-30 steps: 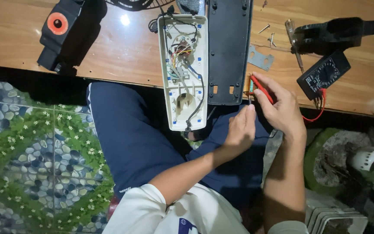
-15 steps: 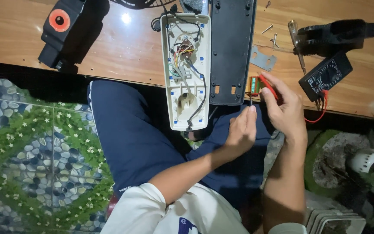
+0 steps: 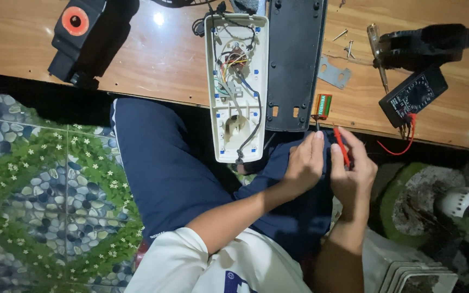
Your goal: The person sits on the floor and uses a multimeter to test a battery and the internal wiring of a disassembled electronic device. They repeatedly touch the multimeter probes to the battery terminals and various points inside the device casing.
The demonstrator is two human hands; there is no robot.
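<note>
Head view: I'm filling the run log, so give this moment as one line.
left hand: black probe, tip at battery | right hand: red probe | meter on table | open casing beside

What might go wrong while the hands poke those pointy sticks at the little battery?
The small battery stands at the very edge of the wooden table, so a push from the red probe in the right hand might knock it off. The open white casing overhangs the edge too, and the left hand could bump it. Loose screws nearby could roll away.
</note>
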